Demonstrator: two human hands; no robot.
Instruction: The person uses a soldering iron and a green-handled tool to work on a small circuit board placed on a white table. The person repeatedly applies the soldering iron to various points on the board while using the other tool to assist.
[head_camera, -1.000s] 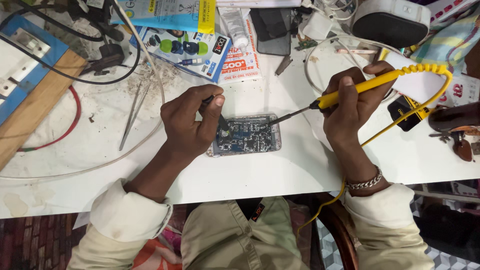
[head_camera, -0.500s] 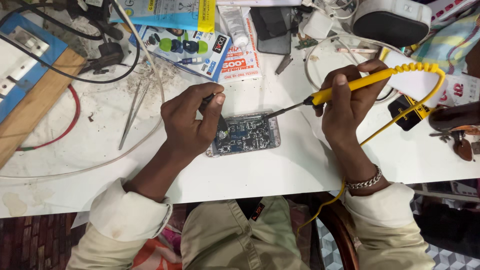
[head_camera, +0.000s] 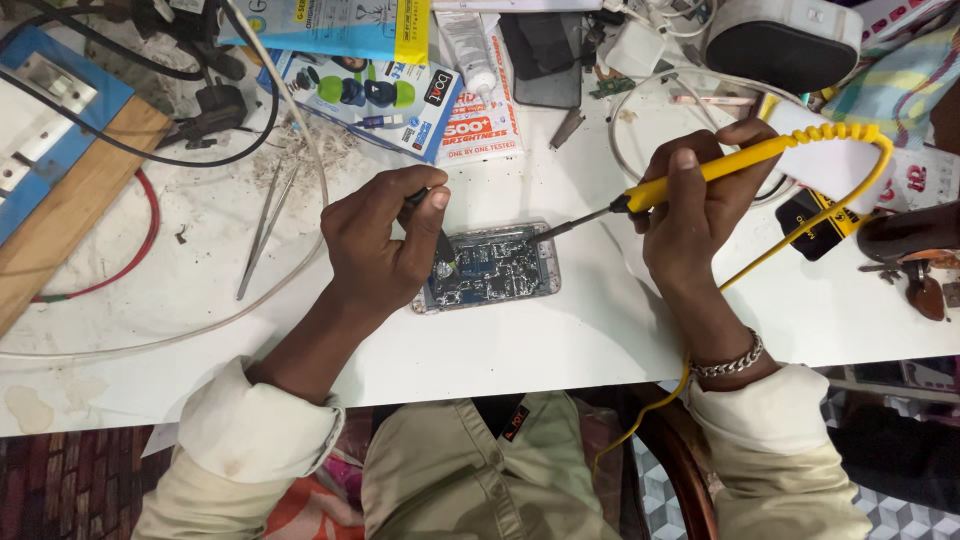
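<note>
— What have I got under the left hand (head_camera: 385, 245)?

— From where I sit, its fingers are curled tight around a small dark tool, pinched between thumb and forefinger, the tip resting on the left end of the opened phone (head_camera: 490, 267). The hand's heel lies on the white table (head_camera: 560, 335) at the phone's nine o'clock.

— And the phone itself?

— Flat on the table, near the middle of the view, its back off and the blue-green circuit board showing. It sits between my two hands.

— The right hand (head_camera: 700, 215)?

— Closed in a pen grip on the yellow soldering iron (head_camera: 720, 170), thumb on top. The iron runs from two o'clock down toward the phone, and its dark metal tip meets the board's upper right corner. I cannot tell whether it truly touches. Its yellow coiled cord (head_camera: 850, 140) loops away at three o'clock.

— Anything close by?

— Metal tweezers (head_camera: 262, 232) lie at ten o'clock of the left hand, well apart, and printed packets (head_camera: 400, 100) sit at twelve o'clock.
</note>
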